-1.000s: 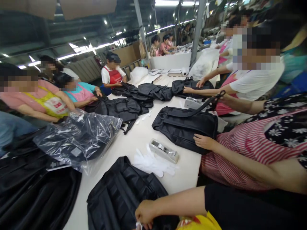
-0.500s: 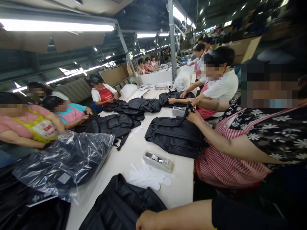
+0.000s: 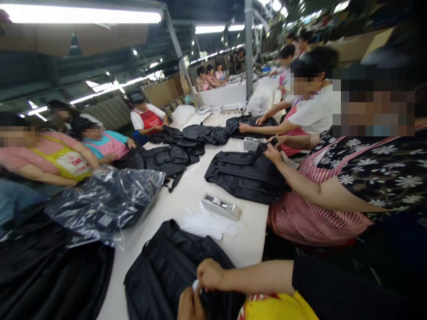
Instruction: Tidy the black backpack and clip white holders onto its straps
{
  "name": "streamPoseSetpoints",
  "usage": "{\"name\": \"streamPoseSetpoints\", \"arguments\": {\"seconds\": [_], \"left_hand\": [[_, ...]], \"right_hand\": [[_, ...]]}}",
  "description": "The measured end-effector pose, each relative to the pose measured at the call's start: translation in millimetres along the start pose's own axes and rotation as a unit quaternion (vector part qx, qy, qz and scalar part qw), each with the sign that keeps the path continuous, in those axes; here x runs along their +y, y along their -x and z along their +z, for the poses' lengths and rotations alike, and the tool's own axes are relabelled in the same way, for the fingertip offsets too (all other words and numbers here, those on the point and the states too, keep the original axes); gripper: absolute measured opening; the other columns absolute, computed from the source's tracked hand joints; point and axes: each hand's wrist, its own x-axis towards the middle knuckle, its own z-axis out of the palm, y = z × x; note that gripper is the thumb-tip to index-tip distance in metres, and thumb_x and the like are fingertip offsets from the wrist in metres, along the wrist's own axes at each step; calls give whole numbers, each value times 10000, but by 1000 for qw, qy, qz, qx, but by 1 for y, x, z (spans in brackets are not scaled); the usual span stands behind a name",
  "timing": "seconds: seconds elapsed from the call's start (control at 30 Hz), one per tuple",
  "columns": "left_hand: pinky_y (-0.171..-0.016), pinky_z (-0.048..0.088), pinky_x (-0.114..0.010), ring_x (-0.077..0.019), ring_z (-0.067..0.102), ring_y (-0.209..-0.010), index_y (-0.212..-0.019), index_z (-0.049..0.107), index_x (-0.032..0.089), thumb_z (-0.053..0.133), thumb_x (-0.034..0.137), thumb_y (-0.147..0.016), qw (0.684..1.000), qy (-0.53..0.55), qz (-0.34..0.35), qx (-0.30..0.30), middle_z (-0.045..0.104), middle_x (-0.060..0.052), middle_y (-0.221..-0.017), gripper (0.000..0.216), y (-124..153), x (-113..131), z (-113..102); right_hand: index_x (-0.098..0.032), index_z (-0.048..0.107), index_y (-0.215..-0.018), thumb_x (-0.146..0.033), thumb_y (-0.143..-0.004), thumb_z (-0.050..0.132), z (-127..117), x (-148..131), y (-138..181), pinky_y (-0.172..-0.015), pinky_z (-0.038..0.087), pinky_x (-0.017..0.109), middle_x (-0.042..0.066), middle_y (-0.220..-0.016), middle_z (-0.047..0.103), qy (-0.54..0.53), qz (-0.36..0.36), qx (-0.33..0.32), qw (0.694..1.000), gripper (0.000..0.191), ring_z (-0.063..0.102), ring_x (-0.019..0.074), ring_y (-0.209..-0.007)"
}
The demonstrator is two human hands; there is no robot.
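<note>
Head view: left hand is cut off at the frame edge; both hands' fingers pinch a small white scrap, hard to identify, on the black backpack; right hand. Beyond the backpack, a clear bag holds another.

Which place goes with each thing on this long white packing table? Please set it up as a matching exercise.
Things:
1. grey tape dispenser
2. white cloth gloves
3. clear plastic bag with a black backpack inside
4. black fabric backpack under the right hand

Places:
A. left side of the table, by the person in the yellow apron
B. nearest edge, at the bottom of the view
C. mid-table, just beyond the gloves
D. between the nearest backpack and the dispenser

Pairs: 1-C, 2-D, 3-A, 4-B
</note>
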Motion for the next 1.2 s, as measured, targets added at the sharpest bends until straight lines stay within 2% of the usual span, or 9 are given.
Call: {"name": "streamPoseSetpoints", "arguments": {"seconds": [0.1,0.3,0.37,0.47,0.6,0.77,0.9,0.97,1.2], "left_hand": [[-652,414,-297,-148,523,-641,-576,573,213,540,399,-600,998,-26,-36,-51,565,-2,-612,190,1,-12,0],[-573,446,-301,-126,517,-531,-492,504,142,575,312,-522,930,196,-309,-22,548,0,-565,187,-2,-26,5],[-589,442,-302,-129,514,-553,-519,515,145,564,312,-552,945,163,-281,-23,545,-6,-585,177,2,-23,7],[-653,409,-289,-139,503,-640,-611,551,169,493,313,-655,993,14,-114,-43,543,-27,-637,161,11,-14,2],[-727,381,-274,-152,500,-746,-695,566,194,415,293,-725,996,-34,8,-80,551,-65,-735,183,19,-3,-7],[-747,407,-300,-153,513,-728,-580,536,189,513,316,-652,986,79,-144,-16,569,-45,-727,147,18,-14,-5],[-674,467,-326,-117,534,-603,-475,441,153,597,264,-535,881,299,-366,-9,564,9,-628,200,10,-34,-1],[-655,477,-319,-105,536,-583,-467,429,144,612,226,-502,862,326,-387,-32,556,25,-598,203,6,-41,-1],[-614,471,-286,-99,525,-592,-476,423,143,601,241,-511,890,290,-349,-43,550,21,-644,206,5,-45,-1]], "right_hand": [[-178,585,-632,-255,-582,546,-5,-3,16,-432,304,177,-49,-449,488,64,-60,58,994,100,440,62,-434],[-182,568,-641,-254,-621,482,-6,0,12,-490,287,183,-32,-510,534,117,-88,71,987,114,466,70,-533],[-184,561,-627,-256,-613,483,-5,3,13,-483,271,186,-35,-513,530,125,-81,74,986,106,459,69,-528],[-190,561,-626,-265,-603,490,-4,5,13,-474,254,192,-37,-518,527,134,-61,74,986,106,452,70,-526],[-188,563,-622,-259,-600,494,0,4,11,-476,247,199,-30,-531,532,150,-48,73,985,102,449,74,-532],[-182,565,-651,-255,-628,475,6,7,8,-496,265,198,-25,-557,542,145,-55,67,986,119,456,75,-549],[-178,555,-661,-244,-645,455,8,9,3,-517,273,202,-18,-602,558,185,-83,53,978,121,465,79,-576],[-177,552,-668,-253,-655,448,10,9,2,-527,273,208,-10,-632,568,218,-94,42,970,129,475,87,-602],[-181,549,-697,-280,-687,429,12,10,-1,-533,269,225,7,-688,586,269,-115,50,955,156,502,111,-653]]}}
